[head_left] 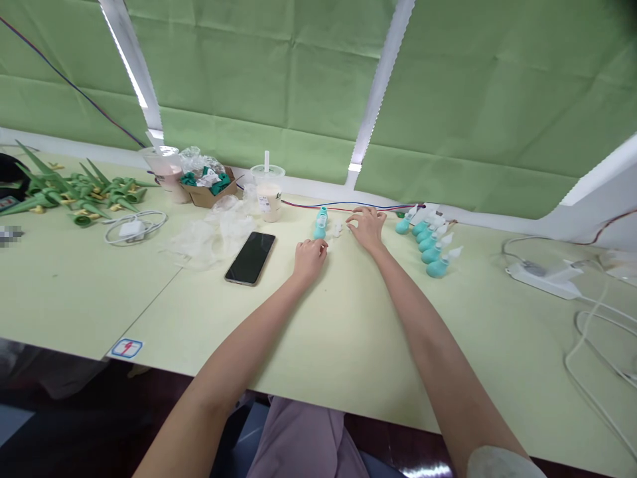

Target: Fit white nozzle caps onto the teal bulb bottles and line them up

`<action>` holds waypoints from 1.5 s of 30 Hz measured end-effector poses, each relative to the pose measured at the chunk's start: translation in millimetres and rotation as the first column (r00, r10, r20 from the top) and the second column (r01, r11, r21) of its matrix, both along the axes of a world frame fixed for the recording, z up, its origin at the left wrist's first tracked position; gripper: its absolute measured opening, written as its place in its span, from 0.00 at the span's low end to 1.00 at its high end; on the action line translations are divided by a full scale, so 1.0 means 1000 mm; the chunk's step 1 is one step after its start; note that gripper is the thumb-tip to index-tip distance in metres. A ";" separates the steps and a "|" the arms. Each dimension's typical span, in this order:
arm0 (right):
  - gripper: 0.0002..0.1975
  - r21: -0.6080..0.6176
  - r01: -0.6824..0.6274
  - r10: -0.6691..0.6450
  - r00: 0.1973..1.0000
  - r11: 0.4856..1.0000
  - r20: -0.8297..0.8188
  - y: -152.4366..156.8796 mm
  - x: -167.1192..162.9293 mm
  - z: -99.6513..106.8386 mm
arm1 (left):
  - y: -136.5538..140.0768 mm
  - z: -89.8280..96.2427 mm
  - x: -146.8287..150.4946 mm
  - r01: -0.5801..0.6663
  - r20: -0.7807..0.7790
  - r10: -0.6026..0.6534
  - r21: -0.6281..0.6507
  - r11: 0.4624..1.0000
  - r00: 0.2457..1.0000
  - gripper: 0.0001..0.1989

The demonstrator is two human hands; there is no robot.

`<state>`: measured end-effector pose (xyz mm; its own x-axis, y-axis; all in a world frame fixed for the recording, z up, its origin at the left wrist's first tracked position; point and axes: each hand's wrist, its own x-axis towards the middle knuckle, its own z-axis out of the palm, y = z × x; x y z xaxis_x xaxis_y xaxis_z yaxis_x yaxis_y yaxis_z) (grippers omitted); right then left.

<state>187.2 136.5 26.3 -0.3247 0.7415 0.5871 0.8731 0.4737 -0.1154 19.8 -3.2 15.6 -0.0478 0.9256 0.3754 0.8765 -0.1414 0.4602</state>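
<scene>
My left hand [309, 260] rests on the table with its fingers curled together; whether something is in them is hidden. Just beyond its fingertips are small teal bulb-shaped pieces [320, 227], one with a pale part on top. My right hand [367, 229] is farther right, palm down, its fingers bent and apart. Its fingertips reach toward small white pieces [337, 230] lying between the two hands. To the right of that hand stands a row of several teal bulbs [430, 255] with white pointed tips.
A black phone [250, 259] lies left of my left hand, beside crumpled clear plastic bags [212, 236]. Behind stand a drink cup with a straw [269, 199] and a cardboard box [212, 194]. Green leaf-like pieces [82, 192] are far left; a power strip [545, 279] with cables is right.
</scene>
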 end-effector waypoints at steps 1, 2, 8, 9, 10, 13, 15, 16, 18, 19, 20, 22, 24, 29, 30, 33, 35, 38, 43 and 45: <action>0.08 -0.001 0.009 -0.009 1.000 1.000 0.007 0.000 0.000 -0.001 | 0.000 0.000 0.000 0.001 0.001 -0.001 0.001 1.000 1.000 0.09; 0.07 -0.013 0.022 -0.022 1.000 1.000 0.014 0.000 0.001 -0.002 | 0.000 0.000 0.000 0.001 0.002 -0.001 0.001 1.000 1.000 0.09; 0.08 -0.064 0.045 -0.041 0.997 0.997 0.071 0.002 0.005 -0.010 | 0.000 0.000 0.000 0.008 0.005 -0.008 -0.007 1.000 1.000 0.09; 0.08 -0.061 0.042 -0.037 0.996 0.997 0.081 0.002 0.005 -0.010 | 0.000 0.000 0.000 0.009 0.003 -0.009 -0.009 1.000 1.000 0.09; 0.08 -0.057 0.039 -0.034 0.996 0.998 0.088 0.002 0.005 -0.010 | 0.000 0.000 0.000 0.009 0.001 -0.009 -0.010 1.000 1.000 0.10; 0.07 -0.057 0.034 -0.029 0.995 0.998 0.098 0.002 0.006 -0.009 | -0.001 0.000 0.001 0.007 -0.002 -0.007 -0.005 1.000 1.000 0.10; 0.07 -0.064 0.032 -0.026 0.995 0.997 0.094 0.002 0.006 -0.007 | 0.000 0.000 0.001 0.007 -0.002 -0.007 0.000 1.000 1.000 0.10; 0.07 -0.064 0.031 -0.025 0.996 0.997 0.090 0.001 0.006 -0.006 | 0.000 0.000 0.001 0.008 -0.001 -0.008 0.001 1.000 1.000 0.10; 0.07 -0.061 0.032 -0.027 0.997 0.998 0.078 0.001 0.007 -0.005 | 0.000 -0.001 0.000 0.010 -0.002 -0.010 -0.001 1.000 1.000 0.10; 0.07 -0.059 0.034 -0.030 0.997 0.998 0.071 0.001 0.007 -0.005 | 0.000 -0.001 0.000 0.012 -0.003 -0.012 -0.001 1.000 1.000 0.10; 0.07 -0.057 0.036 -0.032 0.997 0.998 0.064 0.002 0.007 -0.004 | 0.000 -0.002 0.000 0.012 -0.003 -0.012 0.000 1.000 1.000 0.10; 0.08 -0.056 0.037 -0.034 0.998 0.998 0.049 0.002 0.008 -0.004 | 0.001 -0.002 0.000 0.011 -0.004 -0.011 0.002 1.000 1.000 0.10; 0.07 -0.053 0.031 -0.029 0.999 0.998 0.041 0.003 0.009 -0.004 | 0.001 -0.001 0.000 0.010 -0.002 -0.010 -0.001 1.000 1.000 0.10; 0.08 -0.032 0.012 -0.010 0.998 0.999 0.058 0.002 0.010 -0.001 | 0.000 0.001 0.001 0.013 0.008 -0.013 -0.017 1.000 1.000 0.10; 0.09 -0.015 0.020 -0.019 0.999 1.000 0.040 0.001 0.010 0.001 | -0.001 0.001 0.001 0.011 0.013 -0.011 -0.014 1.000 1.000 0.10; 0.11 0.039 0.071 -0.068 0.995 0.997 -0.071 -0.006 0.007 0.010 | -0.002 0.002 0.001 -0.019 0.044 0.018 0.032 0.999 0.999 0.10; 0.13 0.057 0.071 -0.064 0.991 0.996 -0.117 -0.015 0.000 0.018 | -0.002 0.003 0.000 -0.069 0.090 0.061 0.080 0.994 0.994 0.10; 0.13 0.057 -0.053 0.058 0.996 0.997 -0.072 -0.034 -0.016 0.027 | 0.000 0.002 -0.003 -0.160 0.178 0.139 0.115 0.980 0.974 0.09; 0.15 0.061 -0.190 0.188 0.982 0.980 0.036 -0.060 -0.047 0.038 | 0.004 0.000 -0.007 -0.230 0.272 0.196 0.097 0.968 0.942 0.10; 0.14 0.053 -0.179 0.177 0.984 0.982 0.034 -0.062 -0.054 0.039 | 0.004 0.000 -0.008 -0.226 0.281 0.194 0.088 0.970 0.940 0.10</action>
<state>133.6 74.8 65.4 -0.4662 0.6364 0.6146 0.7766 0.6271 -0.0602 12.0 1.1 15.9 -0.3502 0.8338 0.4267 0.7380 -0.0348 0.6739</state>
